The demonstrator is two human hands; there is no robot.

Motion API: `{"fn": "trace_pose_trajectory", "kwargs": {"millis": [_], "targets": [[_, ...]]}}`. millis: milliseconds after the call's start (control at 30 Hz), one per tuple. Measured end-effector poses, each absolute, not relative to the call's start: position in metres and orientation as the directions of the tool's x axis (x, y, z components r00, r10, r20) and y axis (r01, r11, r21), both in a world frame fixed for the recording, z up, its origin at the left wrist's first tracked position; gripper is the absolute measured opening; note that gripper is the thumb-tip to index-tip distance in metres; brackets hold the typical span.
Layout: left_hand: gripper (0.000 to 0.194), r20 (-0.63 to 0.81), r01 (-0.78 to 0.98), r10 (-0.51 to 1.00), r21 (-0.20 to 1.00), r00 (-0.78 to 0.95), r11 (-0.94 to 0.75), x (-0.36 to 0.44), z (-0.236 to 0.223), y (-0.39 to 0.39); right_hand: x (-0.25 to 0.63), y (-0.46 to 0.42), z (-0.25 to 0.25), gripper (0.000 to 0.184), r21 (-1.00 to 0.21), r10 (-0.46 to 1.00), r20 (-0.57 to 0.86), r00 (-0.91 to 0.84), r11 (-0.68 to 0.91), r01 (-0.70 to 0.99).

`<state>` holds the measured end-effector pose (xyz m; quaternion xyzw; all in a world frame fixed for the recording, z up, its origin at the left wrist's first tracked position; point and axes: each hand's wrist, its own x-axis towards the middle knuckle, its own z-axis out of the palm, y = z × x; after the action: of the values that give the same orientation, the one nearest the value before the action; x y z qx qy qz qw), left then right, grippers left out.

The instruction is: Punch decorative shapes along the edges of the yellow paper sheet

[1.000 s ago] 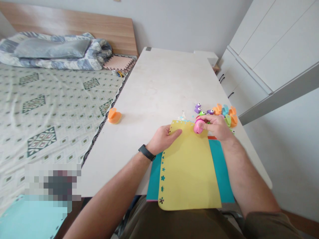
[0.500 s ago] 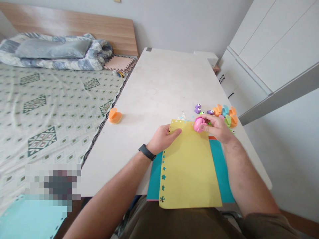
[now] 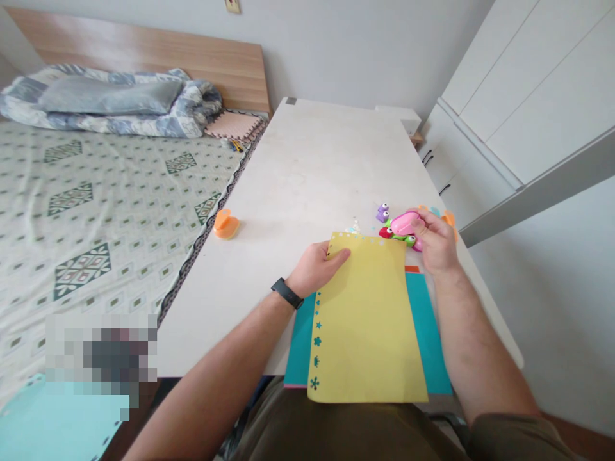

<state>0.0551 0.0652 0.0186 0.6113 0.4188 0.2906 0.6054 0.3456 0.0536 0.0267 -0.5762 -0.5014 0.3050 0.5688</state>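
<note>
Nearest thing is the yellow sheet [image 3: 368, 320], so I'll place everything off that. It lies over a teal sheet [image 3: 435, 333] that pokes out on both sides of it. Its left edge has a row of cutouts: spiky flower, crown, rounder flower, star, then smaller ones, and there are little holes along its far edge too. Well left of it, down low, is a pale blue sheet [image 3: 62, 416] with holes round its border.

Left hand [image 3: 319, 266] is pinching the yellow sheet by its left edge near the far corner, thumb on top, with a black band [image 3: 287, 292] on that wrist. Right hand [image 3: 435, 240] has its fingers closed round a pink punch [image 3: 406, 224], just past the sheet's far right corner.

Beyond the sheet's far edge are tiny paper scraps [image 3: 354, 227] on the white counter [image 3: 327, 147]. A red punch [image 3: 385, 232] and a purple googly-eyed one [image 3: 382, 212] sit past its far right part; an orange punch [image 3: 225, 225] is well off to its left. Way past all that, far left of the sheet, there's a bed with a grey-blue pillow [image 3: 110, 96] and a wooden headboard [image 3: 158, 51].
</note>
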Motion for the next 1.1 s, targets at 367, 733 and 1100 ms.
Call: {"fn": "trace_pose_trajectory", "kwargs": {"millis": [367, 733, 1100], "targets": [[0.038, -0.142, 0.193, 0.875, 0.979, 0.464, 0.057, 0.053, 0.013, 0.067, 0.317, 0.055, 0.034, 0.048, -0.959, 0.94, 0.248, 0.236, 0.203, 0.2], [0.041, -0.086, 0.332, 0.882, 0.94, 0.463, -0.082, 0.051, 0.006, 0.069, 0.241, 0.076, 0.095, 0.05, -0.933, 0.973, 0.188, -0.133, 0.219, 0.286], [0.037, -0.017, 0.357, 0.885, 0.918, 0.466, -0.17, 0.051, 0.007, 0.069, 0.196, 0.112, 0.082, 0.049, -0.937, 0.992, 0.071, -0.1, 0.101, 0.334]]}}
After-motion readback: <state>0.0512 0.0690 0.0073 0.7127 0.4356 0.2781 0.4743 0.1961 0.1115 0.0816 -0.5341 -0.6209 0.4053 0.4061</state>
